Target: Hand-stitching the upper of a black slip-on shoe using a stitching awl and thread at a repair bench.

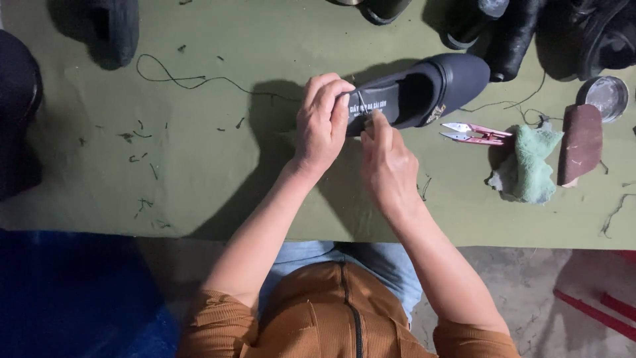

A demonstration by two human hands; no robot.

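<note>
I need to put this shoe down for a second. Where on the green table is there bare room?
The widest free patch of the table is left of the left hand, below the loose thread; only thread scraps there. Right of the shoe is crowded: snips, green cloth, brown block, round tin, dark spools.

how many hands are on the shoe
2: the left hand grips the heel end of the shoe, and the right hand pinches at the heel rim beside it.
</note>
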